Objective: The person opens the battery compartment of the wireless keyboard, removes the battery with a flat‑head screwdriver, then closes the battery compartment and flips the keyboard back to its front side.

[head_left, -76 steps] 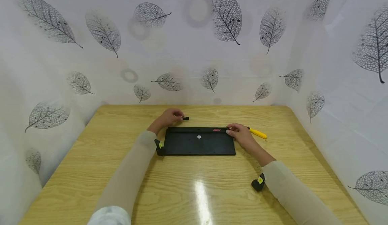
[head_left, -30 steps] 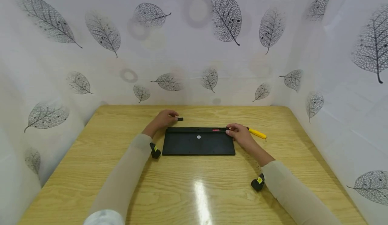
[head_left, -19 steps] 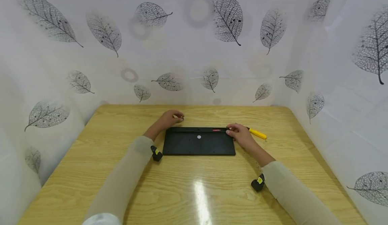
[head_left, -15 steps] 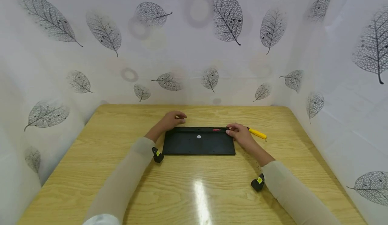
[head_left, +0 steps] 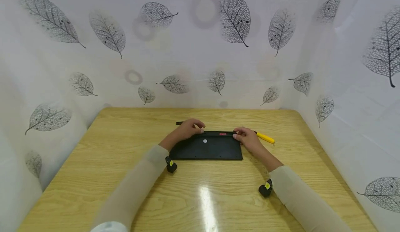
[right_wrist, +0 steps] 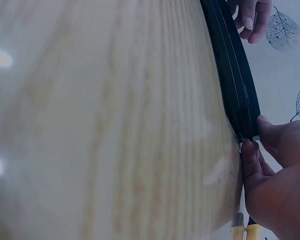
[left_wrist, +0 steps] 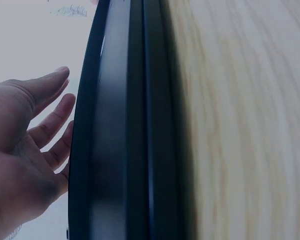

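A black keyboard (head_left: 215, 148) lies with its underside up on the table, a round white sticker (head_left: 205, 141) near its middle. Red shows in a small slot (head_left: 223, 134) along its back strip. My left hand (head_left: 189, 129) is over the keyboard's back left part, fingers loosely bent and nothing between them; the left wrist view shows the hand (left_wrist: 27, 130) beside the black edge. With thumb and fingertips my right hand (head_left: 248, 138) pinches the back right corner. Behind my left hand a small black piece (head_left: 179, 123) lies on the table, partly hidden by that hand.
A yellow-handled tool (head_left: 265, 137) lies just past my right hand, its dark end partly hidden. The wooden table (head_left: 237, 193) backs onto a white curtain (head_left: 193, 51) printed with leaves. Black wrist cameras (head_left: 171, 166) hang under both forearms.
My left hand held the small black piece behind the keyboard, let it go on the table, then moved right and nearer, over the keyboard's back edge. The right hand stays at its corner.
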Action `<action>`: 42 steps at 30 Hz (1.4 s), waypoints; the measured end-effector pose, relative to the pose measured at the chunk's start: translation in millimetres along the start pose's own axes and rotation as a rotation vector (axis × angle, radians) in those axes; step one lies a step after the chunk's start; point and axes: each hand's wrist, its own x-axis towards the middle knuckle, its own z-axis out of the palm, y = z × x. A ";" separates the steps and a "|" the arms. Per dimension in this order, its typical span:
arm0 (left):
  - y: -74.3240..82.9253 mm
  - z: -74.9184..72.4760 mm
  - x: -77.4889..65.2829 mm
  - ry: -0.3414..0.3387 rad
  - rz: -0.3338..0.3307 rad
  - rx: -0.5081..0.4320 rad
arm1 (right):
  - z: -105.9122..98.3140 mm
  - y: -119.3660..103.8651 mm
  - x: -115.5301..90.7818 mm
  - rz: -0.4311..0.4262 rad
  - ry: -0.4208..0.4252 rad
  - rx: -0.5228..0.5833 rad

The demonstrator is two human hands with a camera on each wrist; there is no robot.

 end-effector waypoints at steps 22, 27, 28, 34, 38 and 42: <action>26.5 37.0 24.7 -0.113 -0.012 0.009 | -0.6 -1.2 -0.7 0.006 0.002 -0.005; 27.0 39.2 27.5 -0.116 -0.011 0.016 | -1.1 -1.6 0.1 0.016 -0.002 0.000; 27.4 39.0 27.6 -0.116 -0.013 0.013 | -1.4 -1.7 0.7 0.020 -0.007 -0.002; 28.5 38.0 27.4 -0.116 -0.037 0.012 | -6.9 -3.4 2.3 0.023 -0.050 0.007; 27.9 37.8 26.7 -0.114 -0.045 0.024 | -15.4 -4.9 -1.1 -0.013 -0.068 0.010; 27.4 38.2 25.6 -0.122 -0.047 0.024 | -26.3 -4.5 -5.5 -0.065 -0.043 -0.044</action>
